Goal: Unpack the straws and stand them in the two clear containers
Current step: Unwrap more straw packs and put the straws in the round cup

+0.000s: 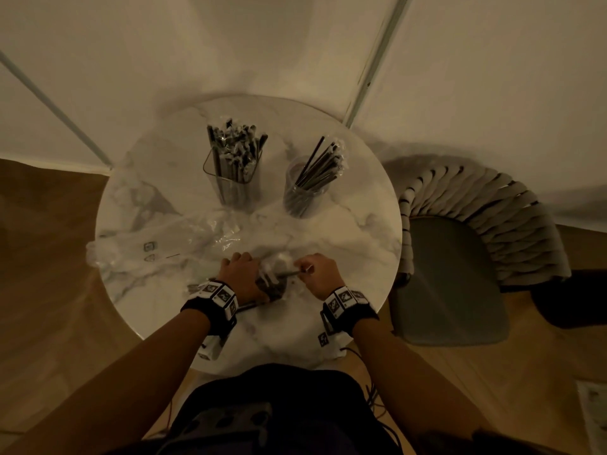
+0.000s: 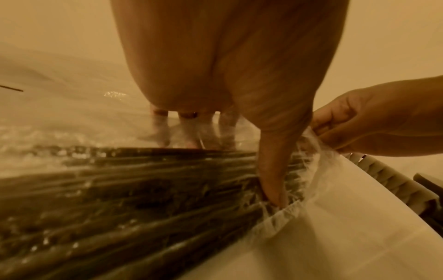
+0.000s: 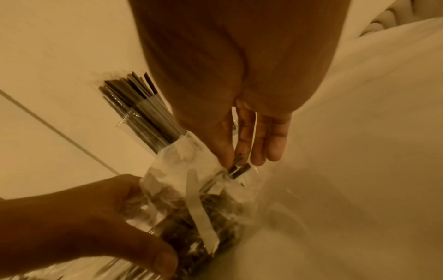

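Observation:
A clear plastic pack of dark straws [image 1: 269,285] lies near the front of the round marble table [image 1: 361,231]. My left hand [image 1: 241,274] grips the pack [image 2: 143,199] [image 3: 191,214] near its torn open end, thumb on top. My right hand [image 1: 320,274] pinches the ends of a few straws [image 3: 238,167] that stick out of the opening. A square clear container [image 1: 235,178] at the back holds many wrapped dark straws. To its right, a round clear container [image 1: 303,192] holds several straws leaning right.
An empty crumpled clear bag [image 1: 157,244] lies on the table's left side. A woven-back chair [image 1: 466,244] stands close to the table's right edge. White walls stand behind the table, and wooden floor [image 1: 49,274] shows around it.

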